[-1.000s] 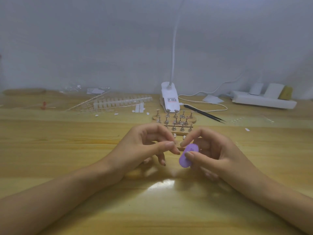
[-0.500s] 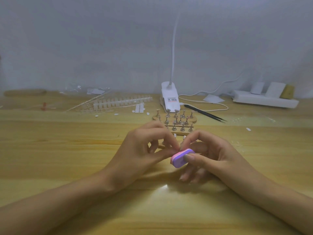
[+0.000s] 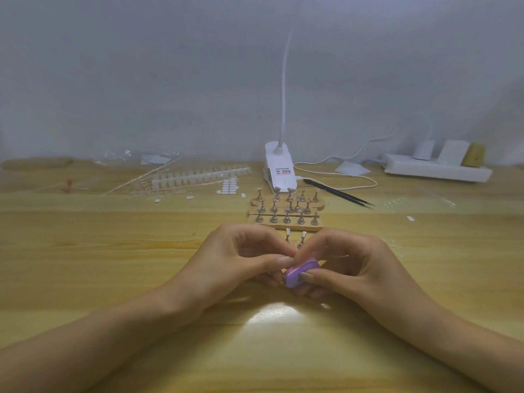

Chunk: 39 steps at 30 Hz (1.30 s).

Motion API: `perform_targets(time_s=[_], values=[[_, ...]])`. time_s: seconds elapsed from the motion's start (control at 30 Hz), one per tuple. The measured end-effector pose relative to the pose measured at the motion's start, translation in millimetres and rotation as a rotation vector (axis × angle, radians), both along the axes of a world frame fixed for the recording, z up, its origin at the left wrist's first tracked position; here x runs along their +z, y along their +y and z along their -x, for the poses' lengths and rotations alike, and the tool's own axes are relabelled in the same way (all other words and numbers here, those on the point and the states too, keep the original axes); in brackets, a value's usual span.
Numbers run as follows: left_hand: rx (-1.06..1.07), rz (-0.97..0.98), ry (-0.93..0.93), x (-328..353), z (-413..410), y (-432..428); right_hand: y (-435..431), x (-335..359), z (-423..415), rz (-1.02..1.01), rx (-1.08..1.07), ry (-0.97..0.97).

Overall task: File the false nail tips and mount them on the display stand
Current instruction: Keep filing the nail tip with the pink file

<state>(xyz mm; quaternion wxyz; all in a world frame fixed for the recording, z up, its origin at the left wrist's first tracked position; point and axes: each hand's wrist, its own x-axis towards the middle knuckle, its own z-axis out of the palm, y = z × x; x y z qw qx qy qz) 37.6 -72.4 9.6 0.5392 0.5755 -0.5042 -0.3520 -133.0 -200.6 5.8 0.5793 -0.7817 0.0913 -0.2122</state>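
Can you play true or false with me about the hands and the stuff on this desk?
1. The right hand holds a purple filing block. True.
2. The display stand sits on the table just behind the hands. True.
3. The black tweezers are in the left hand. False: they lie on the table to the right of the lamp clip. The left hand pinches something tiny against the block, probably a false nail tip, too small to see.
4. The lamp clip is red. False: it is white.
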Motion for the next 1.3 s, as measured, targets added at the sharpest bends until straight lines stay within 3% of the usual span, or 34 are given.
perform_targets(time_s=[0.1,0.2,0.43,0.63,0.77,0.97,1.17,1.3], values=[[0.007,-0.002,0.036,-0.6,-1.1,0.1,0.3,0.7,-0.2,0.021,0.013,0.000],[-0.002,0.024,0.053,1.0,-0.6,0.5,-0.8,5.3,-0.5,-0.101,0.042,0.001],[0.032,0.228,-0.199,2.4,3.4,-0.9,-6.0,9.6,-1.3,-0.330,0.155,0.009],[0.023,0.170,0.024,2.3,9.9,-0.3,-7.4,9.2,-1.8,-0.415,0.120,-0.030],[0.082,0.252,-0.070,1.3,8.2,-1.8,-1.2,8.5,-3.3,-0.558,0.193,0.002],[0.040,0.265,-0.207,1.3,5.6,-0.8,1.8,7.6,-3.5,-0.528,0.128,0.044],[0.081,0.363,-0.359,4.4,0.6,0.9,2.6,11.9,-3.3,-0.461,-0.030,-0.115],[0.085,0.390,-0.412,4.4,3.2,0.8,10.1,9.0,-3.5,-0.361,0.093,-0.038]])
